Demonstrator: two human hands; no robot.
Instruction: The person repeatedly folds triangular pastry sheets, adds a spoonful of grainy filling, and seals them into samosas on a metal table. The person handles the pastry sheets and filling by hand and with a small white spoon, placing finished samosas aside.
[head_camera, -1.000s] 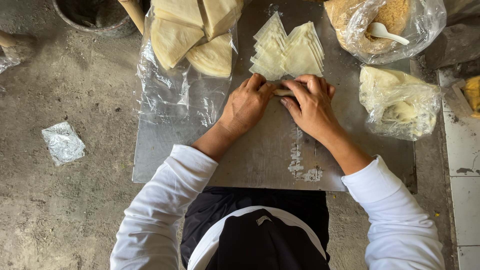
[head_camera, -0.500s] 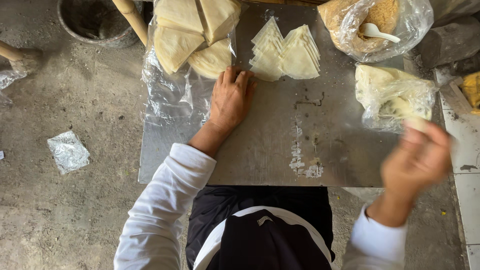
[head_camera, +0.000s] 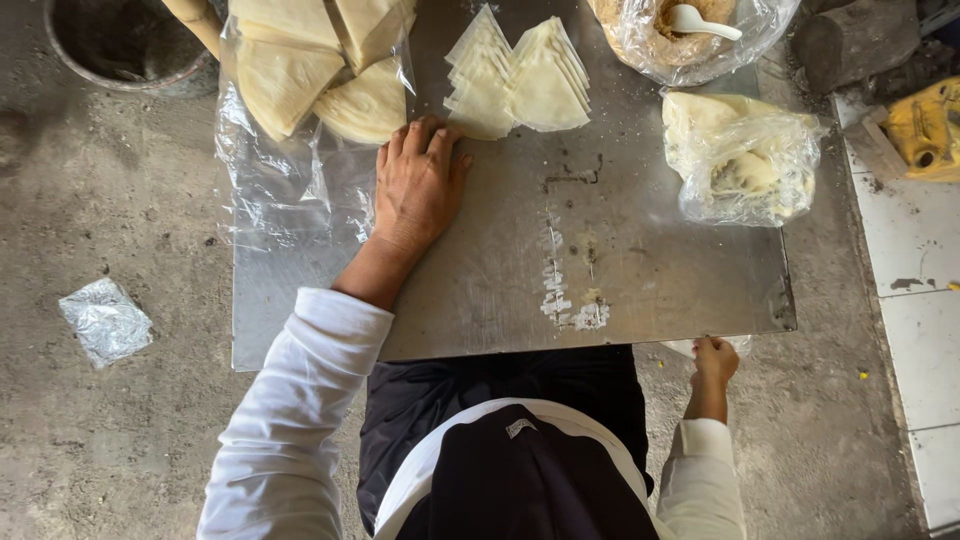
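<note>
My left hand (head_camera: 420, 185) lies flat on a steel work sheet (head_camera: 680, 290), palm down and holding nothing. Its fingertips almost touch a fanned stack of folded pale dough triangles (head_camera: 525, 80). To its left is clear plastic with larger dough sheets (head_camera: 300, 70). My right hand (head_camera: 714, 365) hangs below the sheet's near right edge with its fingers curled. Something pale shows just behind it under the edge, and I cannot tell whether the hand grips it. White paste smears (head_camera: 570, 300) mark the middle of the sheet.
A plastic bag of brown filling with a white spoon (head_camera: 690, 20) sits at the far right, and a bag of pale dough (head_camera: 740, 150) is below it. A dark bucket (head_camera: 120, 40), crumpled plastic (head_camera: 105, 320) on the concrete floor, a yellow object (head_camera: 925, 125) and white tiles (head_camera: 920, 300) surround the sheet.
Both hands were folding a piece by the triangle stack. My right hand then swung away to the right and down past the sheet's near edge. The left hand stayed and flattened.
</note>
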